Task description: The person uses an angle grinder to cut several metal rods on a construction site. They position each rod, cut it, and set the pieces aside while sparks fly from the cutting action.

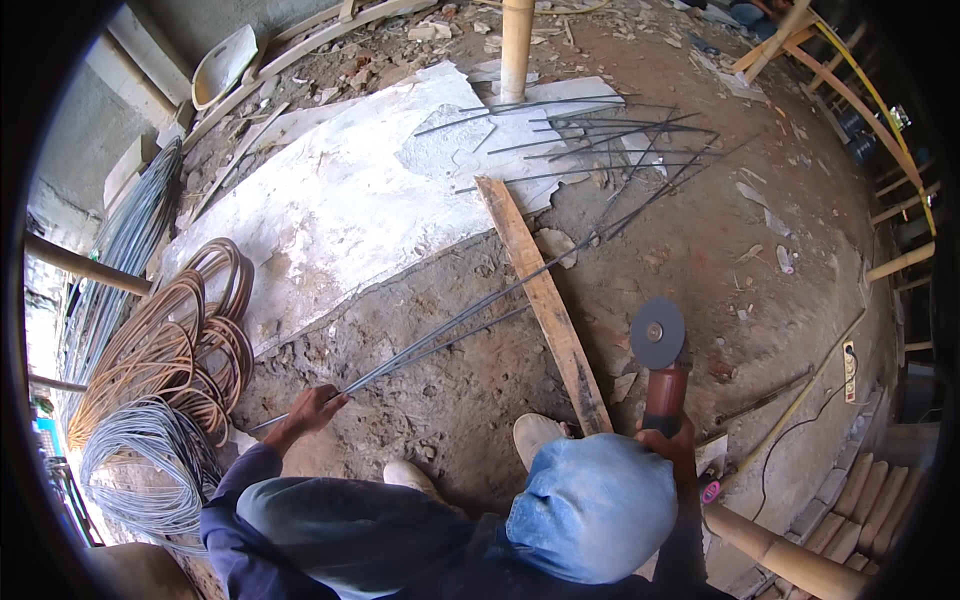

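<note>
Here | left hand (316, 407) outstretched, grip closed round rods (388, 364) | right hand (677, 442) beside knee (600, 510), grip round grinder (665, 390)

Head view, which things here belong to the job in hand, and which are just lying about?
Likely part of the job:
- grinder, in the right hand
- rods, in the left hand
- plank, crossed by the rods

Seemingly just lying about:
- brown coils
- grey coil
- basin

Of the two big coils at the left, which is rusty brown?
The loosely looped coil just beyond the grey coil; that one is silvery and lies nearer the person.
</note>
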### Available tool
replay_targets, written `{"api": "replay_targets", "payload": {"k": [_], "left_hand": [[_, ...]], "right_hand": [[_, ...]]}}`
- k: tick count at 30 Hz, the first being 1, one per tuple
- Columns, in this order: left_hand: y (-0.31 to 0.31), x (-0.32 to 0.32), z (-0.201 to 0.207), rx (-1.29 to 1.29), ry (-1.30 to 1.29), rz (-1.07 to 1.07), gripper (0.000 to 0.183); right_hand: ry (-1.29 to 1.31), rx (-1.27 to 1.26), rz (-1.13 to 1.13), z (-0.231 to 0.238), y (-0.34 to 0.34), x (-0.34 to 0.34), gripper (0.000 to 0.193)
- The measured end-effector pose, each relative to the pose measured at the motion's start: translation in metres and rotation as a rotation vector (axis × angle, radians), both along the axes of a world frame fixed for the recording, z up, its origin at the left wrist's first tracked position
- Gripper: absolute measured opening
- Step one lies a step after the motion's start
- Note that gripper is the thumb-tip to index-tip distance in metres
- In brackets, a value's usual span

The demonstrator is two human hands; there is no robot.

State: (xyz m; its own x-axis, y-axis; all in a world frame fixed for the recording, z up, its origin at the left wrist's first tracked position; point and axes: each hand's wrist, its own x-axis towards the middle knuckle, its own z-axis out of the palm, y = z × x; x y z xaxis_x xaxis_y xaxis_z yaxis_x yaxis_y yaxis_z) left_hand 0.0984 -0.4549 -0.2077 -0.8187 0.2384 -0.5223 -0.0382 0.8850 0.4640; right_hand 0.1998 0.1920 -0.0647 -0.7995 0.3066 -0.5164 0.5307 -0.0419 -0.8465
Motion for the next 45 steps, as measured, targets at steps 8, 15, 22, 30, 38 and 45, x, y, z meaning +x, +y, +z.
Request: {"api": "replay_targets", "payload": {"k": [8, 15, 22, 30, 38, 45], "left_hand": [[0.078, -0.036, -0.012, 0.286, 0.008, 0.092, 0.066], [0.106, -0.055, 0.001, 0.301, -0.079, 0.154, 0.057], [0.132, -0.043, 0.011, 0.281, 0.177, 0.078, 0.041], [0.176, -0.053, -0.006, 0.226, 0.246, -0.013, 0.036], [0.183, -0.052, -0.019, -0.038, 0.231, -0.081, 0.045], [0.184, -0.047, -0.037, -0.013, 0.325, -0.073, 0.05]], "right_hand": [[-0.018, -0.002, 0.039, -0.01, 0.006, -0.008, 0.044], [0.001, 0.04, 0.108, -0.007, 0.007, -0.017, 0.043], [0.029, -0.004, 0.105, -0.016, 0.006, -0.018, 0.04], [0.116, 0.123, 0.25, -0.022, 0.001, -0.049, 0.039], [0.274, 0.419, 0.488, -0.074, 0.005, -0.097, 0.048], [0.117, 0.505, 0.575, -0.09, 0.0, -0.132, 0.056]]}}
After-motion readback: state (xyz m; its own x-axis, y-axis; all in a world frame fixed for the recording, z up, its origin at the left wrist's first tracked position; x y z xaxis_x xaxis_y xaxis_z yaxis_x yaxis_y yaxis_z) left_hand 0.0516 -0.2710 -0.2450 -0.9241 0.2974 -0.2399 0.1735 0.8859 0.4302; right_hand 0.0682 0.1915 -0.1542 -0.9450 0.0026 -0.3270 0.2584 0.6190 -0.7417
